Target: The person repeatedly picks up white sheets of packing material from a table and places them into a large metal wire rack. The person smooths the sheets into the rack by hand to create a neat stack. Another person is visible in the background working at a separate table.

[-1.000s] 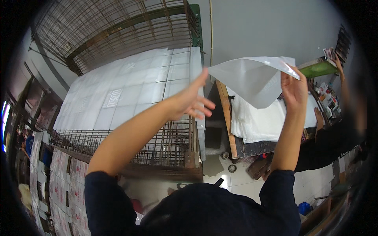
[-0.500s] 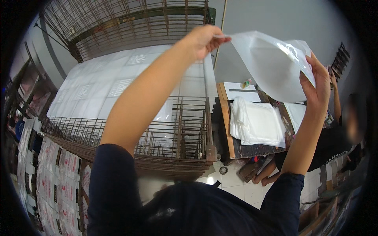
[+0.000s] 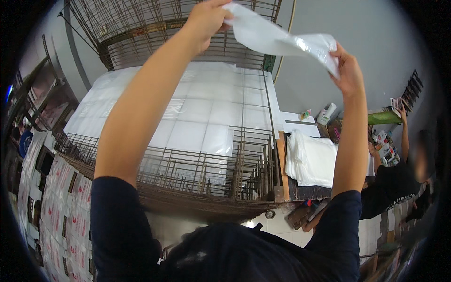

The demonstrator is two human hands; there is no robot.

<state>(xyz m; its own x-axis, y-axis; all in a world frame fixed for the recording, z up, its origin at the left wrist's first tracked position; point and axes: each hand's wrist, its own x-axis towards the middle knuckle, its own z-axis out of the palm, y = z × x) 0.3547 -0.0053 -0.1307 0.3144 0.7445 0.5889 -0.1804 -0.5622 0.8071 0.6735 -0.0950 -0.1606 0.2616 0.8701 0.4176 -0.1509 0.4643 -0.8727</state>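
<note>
Raised high, a translucent white plastic bag [image 3: 263, 37] stretches between my two hands, sagging and twisted in the middle. My left hand [image 3: 206, 22] pinches its upper left end, in front of the upright wire racks. At the other end my right hand [image 3: 348, 70] grips the plastic between thumb and fingers, before the grey wall. Below my left arm, a wire drying rack [image 3: 197, 164] carries rows of white bags [image 3: 206, 94], some with pale print. A thick stack of similar white bags [image 3: 309, 157] lies on the dark table at the right, partly behind my right forearm.
Tilted wire racks [image 3: 155, 28] stand behind the loaded one. A person [image 3: 394, 183] in dark clothes is at the right, one arm raised near a green shelf [image 3: 385, 117]. Bags with red print [image 3: 63, 221] hang or lie stacked at the left. A white roll [image 3: 326, 113] stands on the table.
Both hands have moved left with the bag, the left one also upward. The bag, spread wide before, is now narrower and twisted. The view has shifted left over the rack.
</note>
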